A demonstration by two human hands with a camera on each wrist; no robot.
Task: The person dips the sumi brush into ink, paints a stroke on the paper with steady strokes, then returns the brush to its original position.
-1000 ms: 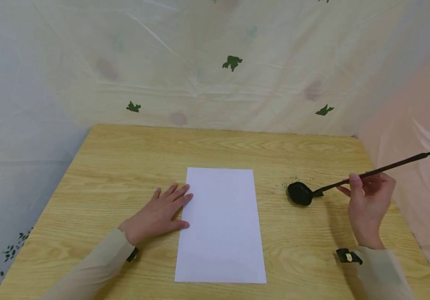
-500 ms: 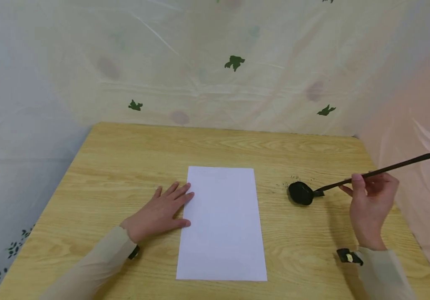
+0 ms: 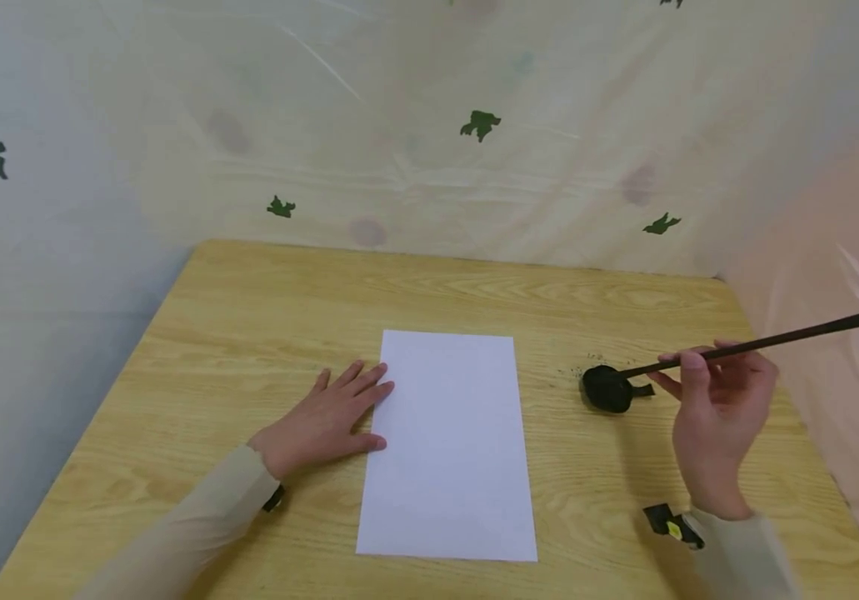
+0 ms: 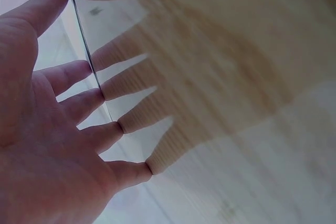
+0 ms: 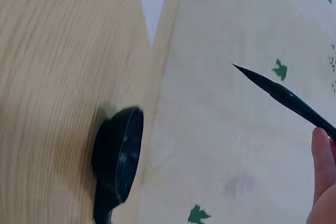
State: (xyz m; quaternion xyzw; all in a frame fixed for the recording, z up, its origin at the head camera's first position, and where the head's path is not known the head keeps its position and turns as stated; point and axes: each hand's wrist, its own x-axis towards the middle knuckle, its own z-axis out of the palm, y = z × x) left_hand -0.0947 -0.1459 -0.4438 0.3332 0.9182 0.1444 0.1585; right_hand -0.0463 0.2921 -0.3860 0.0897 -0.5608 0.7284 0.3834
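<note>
A white sheet of paper (image 3: pixel 447 450) lies upright in front of me on the table. My left hand (image 3: pixel 327 417) rests flat with fingers spread, its fingertips on the sheet's left edge; the left wrist view shows its palm (image 4: pixel 58 129) from below. On the right, my right hand (image 3: pixel 721 425) pinches the shaft of a dark calligraphy brush (image 3: pixel 781 337) between thumb and fingers. In the head view the brush end overlaps a small black dish with a short handle (image 3: pixel 606 390). The right wrist view has the pointed black bristles (image 5: pixel 254 77) apart from the dish (image 5: pixel 118 153).
The wood-grain table (image 3: pixel 294 292) carries small dark specks (image 3: pixel 582 365) beside the dish. Pale cloth printed with green shapes (image 3: pixel 399 150) hangs behind the table and on both sides. Black bands sit at both wrists, over light sleeves (image 3: pixel 182 525).
My right hand has shifted a little left, carrying the brush so its end now overlaps the dish instead of its handle side. The left hand stays on the paper; the head view has turned slightly.
</note>
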